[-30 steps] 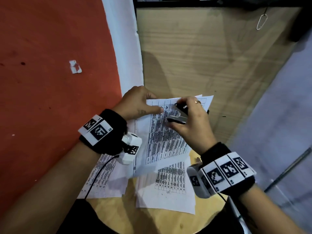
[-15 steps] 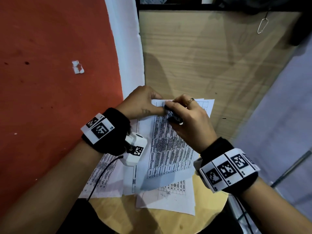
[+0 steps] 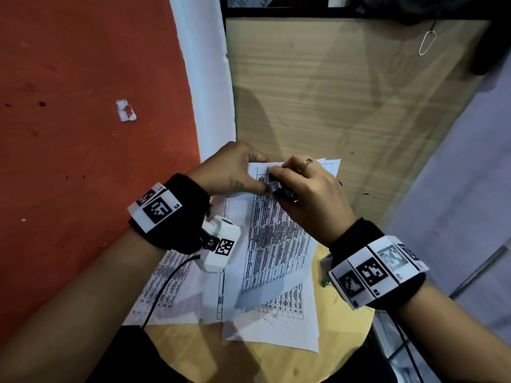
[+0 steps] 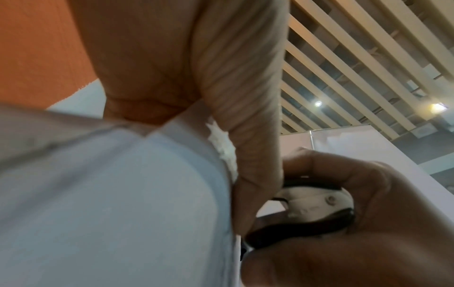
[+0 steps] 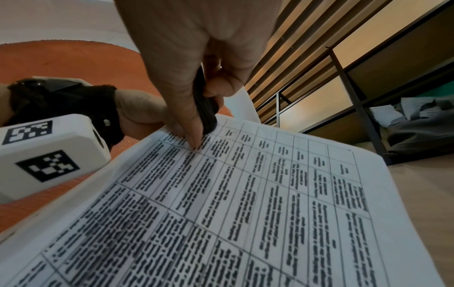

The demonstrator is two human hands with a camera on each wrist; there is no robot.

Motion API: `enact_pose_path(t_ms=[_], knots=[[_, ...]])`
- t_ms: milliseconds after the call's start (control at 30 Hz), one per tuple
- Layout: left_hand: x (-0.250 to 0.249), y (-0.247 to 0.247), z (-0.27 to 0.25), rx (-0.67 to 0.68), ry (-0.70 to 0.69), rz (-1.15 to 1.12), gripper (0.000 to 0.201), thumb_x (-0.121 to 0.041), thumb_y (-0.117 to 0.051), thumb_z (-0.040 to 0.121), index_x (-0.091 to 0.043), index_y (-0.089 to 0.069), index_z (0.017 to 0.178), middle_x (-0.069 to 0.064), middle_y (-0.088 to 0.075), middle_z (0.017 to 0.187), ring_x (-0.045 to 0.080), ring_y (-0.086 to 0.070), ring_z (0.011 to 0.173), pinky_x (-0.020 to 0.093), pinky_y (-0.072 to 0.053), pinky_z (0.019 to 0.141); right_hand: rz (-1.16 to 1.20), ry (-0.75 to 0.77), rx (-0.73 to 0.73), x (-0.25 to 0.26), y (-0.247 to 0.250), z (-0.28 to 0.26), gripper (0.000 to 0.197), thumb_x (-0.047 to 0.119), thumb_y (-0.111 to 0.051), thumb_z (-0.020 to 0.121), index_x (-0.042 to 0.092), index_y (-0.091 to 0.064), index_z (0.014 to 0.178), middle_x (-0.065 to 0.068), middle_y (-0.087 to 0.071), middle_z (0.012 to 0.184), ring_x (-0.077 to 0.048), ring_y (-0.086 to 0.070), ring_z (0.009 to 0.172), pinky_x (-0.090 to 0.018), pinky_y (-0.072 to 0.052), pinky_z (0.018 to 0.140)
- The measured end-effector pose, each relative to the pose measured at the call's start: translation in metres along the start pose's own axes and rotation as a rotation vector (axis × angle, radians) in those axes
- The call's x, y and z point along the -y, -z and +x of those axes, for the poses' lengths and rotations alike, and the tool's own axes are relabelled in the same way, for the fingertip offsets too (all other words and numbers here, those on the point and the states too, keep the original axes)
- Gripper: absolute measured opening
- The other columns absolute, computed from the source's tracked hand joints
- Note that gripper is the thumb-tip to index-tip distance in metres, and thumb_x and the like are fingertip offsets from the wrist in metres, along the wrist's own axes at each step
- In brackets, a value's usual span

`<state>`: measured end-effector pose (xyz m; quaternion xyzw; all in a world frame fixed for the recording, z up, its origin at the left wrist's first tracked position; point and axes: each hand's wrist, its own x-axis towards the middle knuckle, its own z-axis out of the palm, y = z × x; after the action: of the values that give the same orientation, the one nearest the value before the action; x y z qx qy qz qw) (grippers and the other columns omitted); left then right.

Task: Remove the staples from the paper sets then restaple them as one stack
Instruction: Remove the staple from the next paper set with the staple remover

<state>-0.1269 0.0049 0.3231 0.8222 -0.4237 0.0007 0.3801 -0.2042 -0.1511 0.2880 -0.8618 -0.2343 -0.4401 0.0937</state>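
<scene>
Right hand point(image 5: 196, 58) pinches black staple remover point(image 5: 205, 108) against top edge of printed paper set point(image 5: 245, 203).

Office-like workroom, slatted ceiling point(image 4: 356, 64) with spotlights, metal-framed wooden shelving point(image 5: 368, 81), printed table sheets point(image 3: 276, 244) on a round wooden table point(image 3: 276, 366)

Matt printed paper set point(image 3: 273, 239), wood-grain table point(image 3: 345, 111), black-plastic-and-metal staple remover point(image 3: 284, 190).

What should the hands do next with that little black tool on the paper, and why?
Probably squeeze and lift. The right hand grips the small black-and-metal staple remover at the top corner of the printed white paper set, while the left hand pinches that corner. Whether the staple is caught is hidden, so pull gently; the corner looks frayed from below.
</scene>
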Motion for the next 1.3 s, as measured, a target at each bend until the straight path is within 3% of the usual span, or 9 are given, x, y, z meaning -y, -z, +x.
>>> enact_pose_path(t_ms=[233, 400, 700, 800, 933, 1167, 1300], knots=[[-0.001, 0.003, 0.001, 0.017, -0.008, -0.024, 0.043, 0.002, -0.076, 0.069, -0.029, -0.057, 0.046, -0.011, -0.04, 0.042, -0.003, -0.037, 0.042, 0.011, -0.026, 0.043, -0.038, 0.063, 0.034, -0.001, 0.004, 0.007, 0.025, 0.007, -0.066, 0.065, 0.0, -0.068, 0.089, -0.015, -0.061, 0.081, -0.033, -0.062, 0.072, -0.032, -0.05, 0.045], [-0.002, 0.004, 0.002, 0.029, -0.007, -0.051, 0.04, 0.004, -0.076, 0.07, -0.027, -0.057, 0.053, -0.014, -0.047, 0.042, -0.007, -0.042, 0.044, 0.009, -0.03, 0.046, -0.079, 0.068, 0.031, -0.001, 0.006, 0.008, 0.022, 0.009, -0.066, 0.065, 0.003, -0.069, 0.086, -0.012, -0.061, 0.079, -0.03, -0.062, 0.07, -0.028, -0.047, 0.04], [0.003, 0.003, 0.002, 0.053, 0.037, -0.064, 0.025, 0.004, -0.075, 0.07, -0.015, -0.061, 0.061, -0.011, -0.049, 0.047, -0.004, -0.042, 0.047, 0.013, -0.033, 0.047, -0.052, 0.05, 0.055, -0.003, 0.001, 0.008, 0.02, 0.012, -0.067, 0.063, 0.004, -0.069, 0.081, -0.01, -0.062, 0.076, -0.029, -0.061, 0.063, -0.026, -0.047, 0.043], [0.004, 0.003, 0.003, 0.052, 0.039, -0.053, 0.025, -0.002, -0.076, 0.067, -0.021, -0.061, 0.059, -0.013, -0.049, 0.046, -0.004, -0.042, 0.046, 0.012, -0.033, 0.048, -0.032, 0.03, 0.074, -0.004, 0.0, 0.009, 0.019, 0.011, -0.066, 0.063, 0.004, -0.069, 0.08, -0.01, -0.062, 0.075, -0.03, -0.061, 0.063, -0.028, -0.047, 0.046], [0.004, 0.002, 0.003, 0.043, 0.047, -0.056, 0.008, -0.013, -0.071, 0.06, -0.015, -0.062, 0.061, -0.01, -0.048, 0.05, -0.001, -0.042, 0.048, 0.017, -0.033, 0.049, -0.037, 0.017, 0.104, -0.005, 0.001, 0.01, 0.022, 0.013, -0.067, 0.061, 0.006, -0.069, 0.082, -0.009, -0.062, 0.076, -0.03, -0.061, 0.063, -0.027, -0.046, 0.047], [0.008, 0.003, 0.003, 0.031, 0.045, -0.032, 0.018, -0.004, -0.075, 0.064, -0.017, -0.063, 0.06, -0.01, -0.051, 0.049, -0.001, -0.043, 0.048, 0.018, -0.033, 0.049, 0.033, -0.029, 0.16, -0.011, 0.002, 0.014, 0.029, 0.022, -0.067, 0.062, 0.012, -0.07, 0.089, -0.007, -0.061, 0.082, -0.031, -0.059, 0.076, -0.032, -0.049, 0.051], [0.008, 0.002, 0.004, 0.021, 0.04, -0.033, 0.028, 0.003, -0.074, 0.067, -0.021, -0.062, 0.059, -0.011, -0.05, 0.049, -0.002, -0.042, 0.048, 0.018, -0.034, 0.049, 0.04, -0.05, 0.193, -0.011, 0.003, 0.017, 0.029, 0.021, -0.064, 0.061, 0.01, -0.07, 0.087, -0.009, -0.061, 0.081, -0.031, -0.06, 0.076, -0.032, -0.047, 0.055]])
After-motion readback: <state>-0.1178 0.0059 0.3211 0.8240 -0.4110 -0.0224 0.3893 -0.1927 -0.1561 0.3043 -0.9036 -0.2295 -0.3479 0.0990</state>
